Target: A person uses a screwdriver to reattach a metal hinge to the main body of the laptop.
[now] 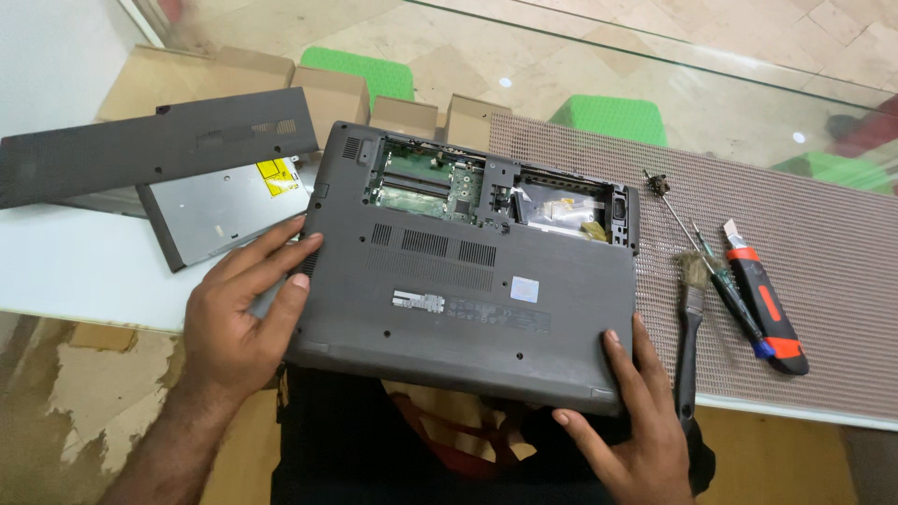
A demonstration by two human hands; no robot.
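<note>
Upturned grey laptop (468, 290) held at frame centre, overhanging table edge. Left hand (238, 318) spread flat on left corner; right hand (631, 421) gripped on lower right edge. Access cover (154, 150), optical drive (220, 210) laid upper left. Judged step: base disassembly; next, remaining screws loosened with screwdriver (716, 271), right.
</note>
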